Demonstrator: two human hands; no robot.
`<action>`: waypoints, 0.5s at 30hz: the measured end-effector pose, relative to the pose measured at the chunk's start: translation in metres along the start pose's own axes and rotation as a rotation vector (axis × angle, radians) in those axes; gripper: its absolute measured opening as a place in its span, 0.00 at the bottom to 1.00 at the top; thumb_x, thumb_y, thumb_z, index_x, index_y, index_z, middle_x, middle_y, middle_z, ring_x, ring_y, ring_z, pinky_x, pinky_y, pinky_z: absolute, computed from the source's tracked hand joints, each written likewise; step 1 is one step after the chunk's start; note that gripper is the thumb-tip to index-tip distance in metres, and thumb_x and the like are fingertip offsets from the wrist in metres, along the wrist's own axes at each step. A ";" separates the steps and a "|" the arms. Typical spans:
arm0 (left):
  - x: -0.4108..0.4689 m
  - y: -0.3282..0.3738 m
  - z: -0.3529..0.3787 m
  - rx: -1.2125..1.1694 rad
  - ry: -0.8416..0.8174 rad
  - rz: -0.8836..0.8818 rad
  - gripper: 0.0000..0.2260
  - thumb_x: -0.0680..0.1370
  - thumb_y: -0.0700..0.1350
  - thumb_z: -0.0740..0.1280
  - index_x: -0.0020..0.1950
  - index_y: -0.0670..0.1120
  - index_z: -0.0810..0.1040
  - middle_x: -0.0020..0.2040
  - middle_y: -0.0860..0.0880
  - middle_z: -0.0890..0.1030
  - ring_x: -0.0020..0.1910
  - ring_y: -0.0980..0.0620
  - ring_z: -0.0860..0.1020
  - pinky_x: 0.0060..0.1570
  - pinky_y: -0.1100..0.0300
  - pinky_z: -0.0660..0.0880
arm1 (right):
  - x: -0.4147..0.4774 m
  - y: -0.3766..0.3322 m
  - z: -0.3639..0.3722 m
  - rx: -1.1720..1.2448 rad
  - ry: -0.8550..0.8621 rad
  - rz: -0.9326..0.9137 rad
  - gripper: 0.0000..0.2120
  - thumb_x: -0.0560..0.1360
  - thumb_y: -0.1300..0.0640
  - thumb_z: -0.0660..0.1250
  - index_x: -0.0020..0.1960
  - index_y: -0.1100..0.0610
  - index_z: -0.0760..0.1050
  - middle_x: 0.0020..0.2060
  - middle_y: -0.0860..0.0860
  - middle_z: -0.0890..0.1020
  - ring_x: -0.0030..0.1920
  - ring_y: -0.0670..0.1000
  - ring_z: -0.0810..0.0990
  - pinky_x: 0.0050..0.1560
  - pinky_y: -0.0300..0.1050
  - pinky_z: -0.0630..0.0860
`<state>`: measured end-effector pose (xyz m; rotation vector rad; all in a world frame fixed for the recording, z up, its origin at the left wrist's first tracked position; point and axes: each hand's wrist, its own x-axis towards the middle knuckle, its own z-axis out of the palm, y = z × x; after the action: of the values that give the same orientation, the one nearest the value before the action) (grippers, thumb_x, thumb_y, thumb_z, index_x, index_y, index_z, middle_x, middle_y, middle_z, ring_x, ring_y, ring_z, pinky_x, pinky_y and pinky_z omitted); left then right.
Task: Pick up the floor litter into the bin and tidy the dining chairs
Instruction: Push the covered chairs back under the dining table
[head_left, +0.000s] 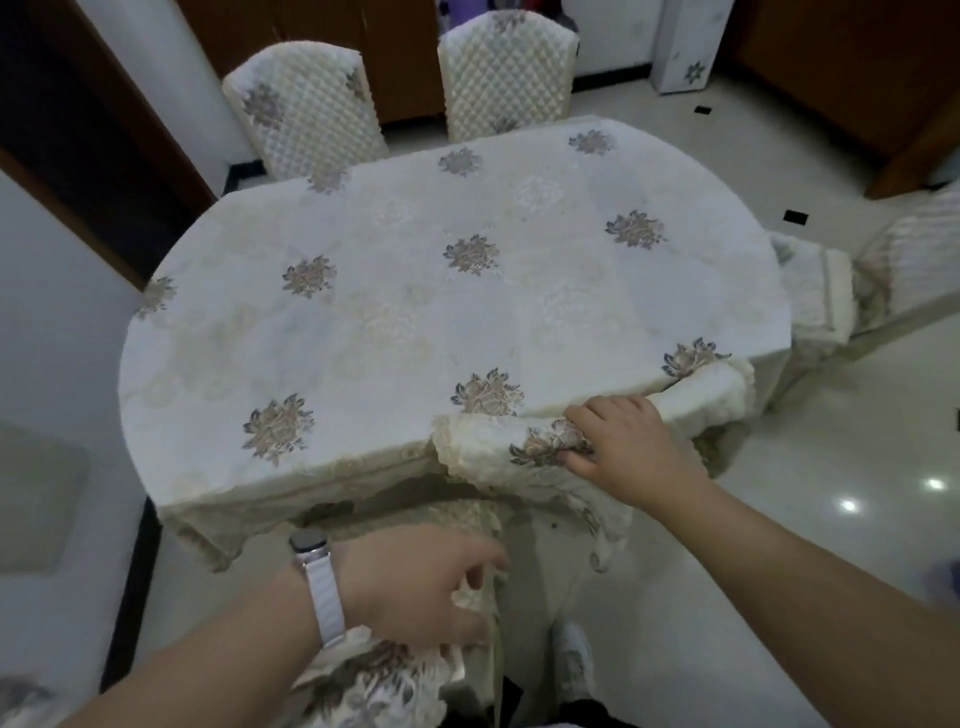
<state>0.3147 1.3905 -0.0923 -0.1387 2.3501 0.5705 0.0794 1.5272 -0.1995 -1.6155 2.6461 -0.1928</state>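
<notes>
A dining chair is tucked against the near edge of the table (363, 312), which has a cream floral cloth. My right hand (623, 452) is shut on this chair's cloth-covered top rail (701, 395). Lower down, my left hand (415, 587), with a white watch strap on the wrist, curls its fingers around the lace edge of a floral chair cover (363, 680) at the bottom of the view; this part is blurred. Two quilted chairs (306, 114) (506, 78) stand at the far side. No litter or bin is in view.
Another covered chair (909, 260) stands at the table's right end, its seat (815, 291) under the edge. Glossy pale floor tiles (857, 441) spread to the right. My white shoe (571, 660) is below the table edge. A white cabinet (685, 47) and brown doors line the far wall.
</notes>
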 end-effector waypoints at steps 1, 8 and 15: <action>0.002 -0.002 -0.005 -0.038 0.041 0.006 0.23 0.78 0.60 0.65 0.72 0.58 0.67 0.60 0.58 0.77 0.56 0.55 0.76 0.56 0.57 0.75 | 0.001 0.000 0.000 0.001 0.006 -0.002 0.24 0.69 0.37 0.62 0.56 0.52 0.78 0.47 0.50 0.81 0.50 0.56 0.79 0.54 0.53 0.71; 0.056 -0.036 -0.030 0.055 0.471 -0.093 0.26 0.79 0.57 0.64 0.74 0.53 0.65 0.68 0.51 0.71 0.65 0.49 0.71 0.59 0.51 0.73 | 0.004 0.002 0.002 -0.021 0.051 -0.009 0.24 0.66 0.36 0.60 0.51 0.52 0.79 0.44 0.50 0.81 0.46 0.56 0.80 0.50 0.52 0.72; 0.109 -0.056 -0.039 0.156 0.438 -0.140 0.20 0.79 0.55 0.63 0.69 0.51 0.68 0.63 0.48 0.73 0.60 0.44 0.74 0.53 0.49 0.75 | 0.008 0.014 0.005 -0.066 0.013 -0.056 0.21 0.65 0.38 0.72 0.52 0.50 0.79 0.43 0.49 0.80 0.45 0.56 0.80 0.49 0.52 0.71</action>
<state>0.2236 1.3293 -0.1597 -0.3870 2.7678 0.3077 0.0641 1.5256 -0.2059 -1.7144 2.6456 -0.1197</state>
